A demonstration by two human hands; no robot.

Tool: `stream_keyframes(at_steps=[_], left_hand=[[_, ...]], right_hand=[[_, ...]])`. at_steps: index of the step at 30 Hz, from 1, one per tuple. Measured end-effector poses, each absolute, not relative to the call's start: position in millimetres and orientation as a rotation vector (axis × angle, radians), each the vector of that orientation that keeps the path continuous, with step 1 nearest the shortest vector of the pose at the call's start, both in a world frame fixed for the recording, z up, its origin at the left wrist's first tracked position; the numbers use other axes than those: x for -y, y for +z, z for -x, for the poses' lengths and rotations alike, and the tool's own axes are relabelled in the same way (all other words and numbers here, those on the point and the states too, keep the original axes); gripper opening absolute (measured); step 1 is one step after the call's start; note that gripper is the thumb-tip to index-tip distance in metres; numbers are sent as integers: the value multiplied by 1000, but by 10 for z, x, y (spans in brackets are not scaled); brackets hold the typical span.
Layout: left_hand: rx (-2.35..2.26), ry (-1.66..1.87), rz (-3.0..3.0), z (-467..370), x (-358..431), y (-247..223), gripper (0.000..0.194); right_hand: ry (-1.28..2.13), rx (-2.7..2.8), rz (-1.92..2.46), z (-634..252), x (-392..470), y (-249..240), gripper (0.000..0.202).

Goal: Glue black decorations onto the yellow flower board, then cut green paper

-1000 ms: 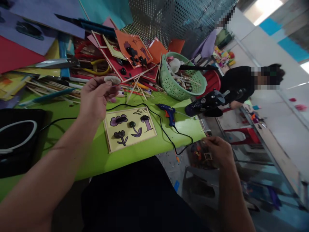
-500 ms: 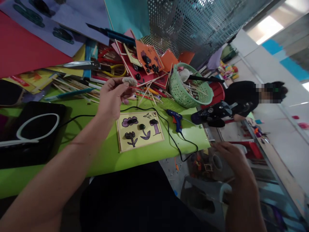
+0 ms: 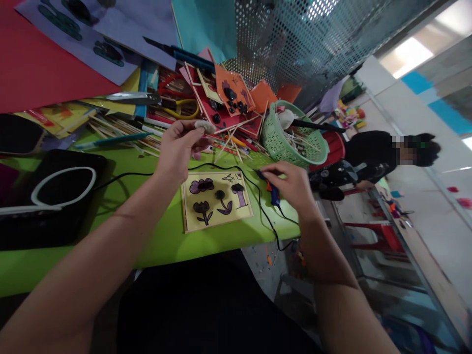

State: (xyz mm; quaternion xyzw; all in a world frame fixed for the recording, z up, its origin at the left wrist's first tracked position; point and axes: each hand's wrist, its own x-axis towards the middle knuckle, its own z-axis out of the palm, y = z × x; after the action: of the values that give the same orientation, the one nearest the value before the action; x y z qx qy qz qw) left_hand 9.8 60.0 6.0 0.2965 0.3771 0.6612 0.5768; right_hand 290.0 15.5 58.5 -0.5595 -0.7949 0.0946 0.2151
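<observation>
My left hand [image 3: 176, 155] pinches a small pale grey stone [image 3: 204, 127] between thumb and fingers, raised over the table. My right hand [image 3: 293, 186] is on a blue glue gun [image 3: 275, 196], its fingers closed about the gun's body; the palm hides part of it. Between my hands lies a yellow card [image 3: 243, 212] with a thin wooden edge. Purple flowers and a tree are drawn on it, with dark stones on their heads. A black cord [image 3: 260, 206] runs past the card's right side.
Wooden sticks [image 3: 114, 129], scissors [image 3: 129, 97] and coloured papers crowd the back of the green table [image 3: 162, 253]. A green basket [image 3: 282, 142] stands at the back right. At left lies a black box [image 3: 70, 169] with a white tube. Another person [image 3: 372, 152] is at the right.
My right hand has come in from beyond the table's right edge onto the glue gun. My left hand still holds the stone in nearly the same place. The view has shifted slightly.
</observation>
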Motion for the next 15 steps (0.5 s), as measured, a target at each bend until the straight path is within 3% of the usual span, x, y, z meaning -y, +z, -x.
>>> stream_keyframes(at_steps=[4, 15], left_hand=[[-910, 1524, -707, -103, -607, 32, 12], [-912, 1526, -668, -105, -598, 72, 7]], right_hand=[[327, 2383, 1520, -2449, -638, 293, 14], [1, 2682, 1765, -2077, -956, 80, 19]])
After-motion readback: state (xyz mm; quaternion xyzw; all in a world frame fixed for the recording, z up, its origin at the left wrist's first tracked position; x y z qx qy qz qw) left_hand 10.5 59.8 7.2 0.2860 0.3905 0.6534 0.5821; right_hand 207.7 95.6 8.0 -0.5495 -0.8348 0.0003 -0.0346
